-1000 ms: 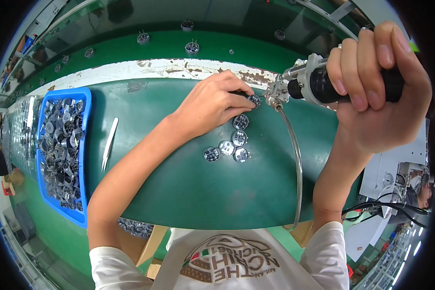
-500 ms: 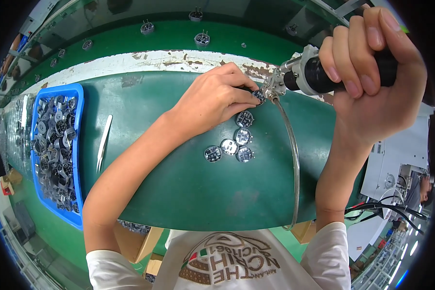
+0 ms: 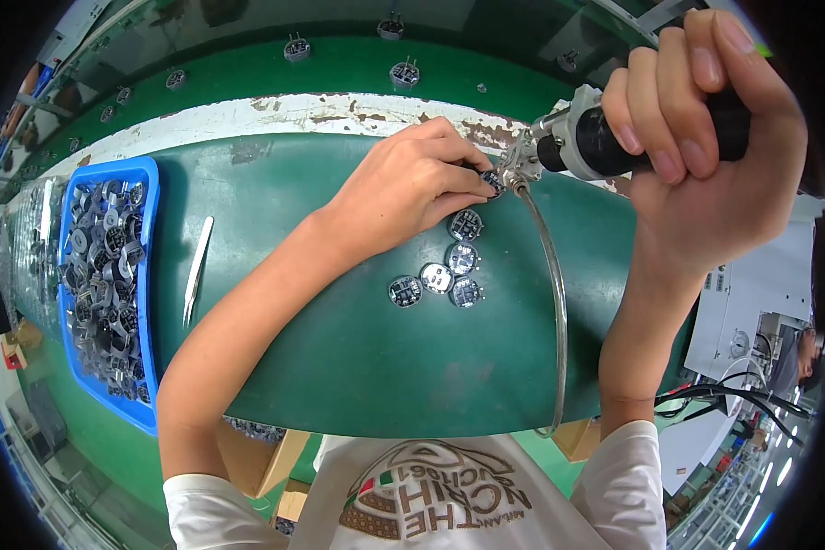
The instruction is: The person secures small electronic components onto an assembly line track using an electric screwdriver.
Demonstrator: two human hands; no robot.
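Between its fingertips, my left hand [image 3: 419, 179] pinches a small round circuit-board part [image 3: 493, 181] at the far side of the green mat. My right hand [image 3: 706, 128] is wrapped around the black body of a dispensing valve [image 3: 521, 161], whose metal head sits right beside that part. A clear hose [image 3: 560, 312] curves down from the head toward the near edge. Below my left hand, several more round parts lie in a loose group, among them a pale-faced one [image 3: 436, 278] and a dark one [image 3: 405, 291]. The valve's tip is hidden.
A blue tray [image 3: 152, 275] heaped with round parts stands on the left of the mat [image 3: 339, 367], with metal tweezers [image 3: 198, 272] near it. Beyond the worn white ledge [image 3: 275, 112], a green conveyor belt [image 3: 339, 69] carries spaced-out parts. Black cables [image 3: 742, 392] hang at the right.
The parts on the conveyor belt have shifted to the right. Both my hands stay almost in place, the left still pinching the round part against the valve head.
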